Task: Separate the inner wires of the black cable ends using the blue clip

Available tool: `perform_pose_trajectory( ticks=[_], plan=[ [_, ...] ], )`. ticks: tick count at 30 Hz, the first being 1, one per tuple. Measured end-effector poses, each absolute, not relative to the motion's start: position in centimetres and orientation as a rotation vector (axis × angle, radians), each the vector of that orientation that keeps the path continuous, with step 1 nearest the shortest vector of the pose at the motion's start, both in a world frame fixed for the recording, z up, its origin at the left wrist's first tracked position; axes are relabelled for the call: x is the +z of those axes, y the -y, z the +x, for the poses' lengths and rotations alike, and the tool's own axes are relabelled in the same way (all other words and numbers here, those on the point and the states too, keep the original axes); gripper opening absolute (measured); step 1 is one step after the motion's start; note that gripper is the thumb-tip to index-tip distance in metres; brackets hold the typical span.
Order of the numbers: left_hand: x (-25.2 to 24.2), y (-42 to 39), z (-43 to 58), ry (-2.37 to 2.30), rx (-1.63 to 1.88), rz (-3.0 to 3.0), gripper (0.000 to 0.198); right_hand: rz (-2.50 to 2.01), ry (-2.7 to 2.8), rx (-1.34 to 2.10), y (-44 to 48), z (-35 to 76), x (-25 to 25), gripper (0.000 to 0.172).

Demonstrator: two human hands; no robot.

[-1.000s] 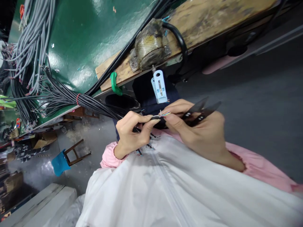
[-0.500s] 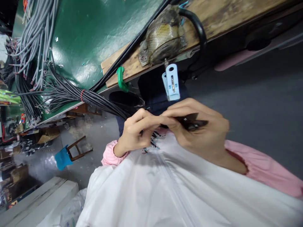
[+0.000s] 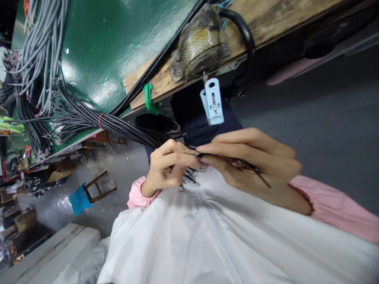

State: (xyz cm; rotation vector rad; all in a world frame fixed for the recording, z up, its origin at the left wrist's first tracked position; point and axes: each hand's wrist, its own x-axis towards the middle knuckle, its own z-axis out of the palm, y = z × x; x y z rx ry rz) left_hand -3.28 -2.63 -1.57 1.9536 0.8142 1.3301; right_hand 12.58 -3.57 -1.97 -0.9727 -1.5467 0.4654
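Note:
My left hand (image 3: 166,165) is closed, thumb and fingers pinching the end of a black cable. A bundle of thin black cables (image 3: 130,133) runs from the table edge to behind this hand. Below its fingers, stripped cable ends with fine coloured wires (image 3: 190,178) hang over the white apron (image 3: 166,236). Right beside it, my right hand (image 3: 254,161) is closed around a small dark hand tool (image 3: 257,172), mostly hidden by the fingers. One thin end of the tool sticks out across the palm. The fingertips of both hands meet at the cable end.
A light blue clip (image 3: 214,101) projects from a taped motor-like device (image 3: 199,49) on a wooden board (image 3: 278,19). A green clamp (image 3: 149,98) grips the table edge. Grey cables (image 3: 44,51) lie on the green table (image 3: 97,43). A blue stool (image 3: 79,198) stands on the floor.
My right hand has shifted slightly right, its fingers straighter. The dark tool has turned, so a thin edge shows instead of its broad face. My left hand has moved slightly left.

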Motion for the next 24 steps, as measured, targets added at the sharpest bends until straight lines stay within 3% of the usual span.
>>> perform_pose_trajectory(
  ticks=[8,14,17,21,24],
  plan=[
    [-0.8,2.4,-3.9,-0.796,1.141,1.961,0.017,-0.828,1.688,0.440,2.2,13.6,-2.2,0.022],
    [-0.7,3.2,-2.6,-1.020,1.275,2.133,0.021,-0.993,1.500,1.005,1.1,14.9,-1.4,0.021],
    [-0.5,3.4,-1.1,-1.134,1.450,2.159,0.022,-1.202,1.146,1.136,0.5,14.4,-1.7,0.035],
    [0.0,3.0,0.6,-1.312,1.617,2.202,0.023,-1.072,0.841,1.511,-1.6,12.7,-1.6,0.065],
    [0.2,2.8,1.5,-1.418,1.636,2.231,0.023,-0.993,0.704,1.694,-3.3,11.6,-1.1,0.068]
  ],
)
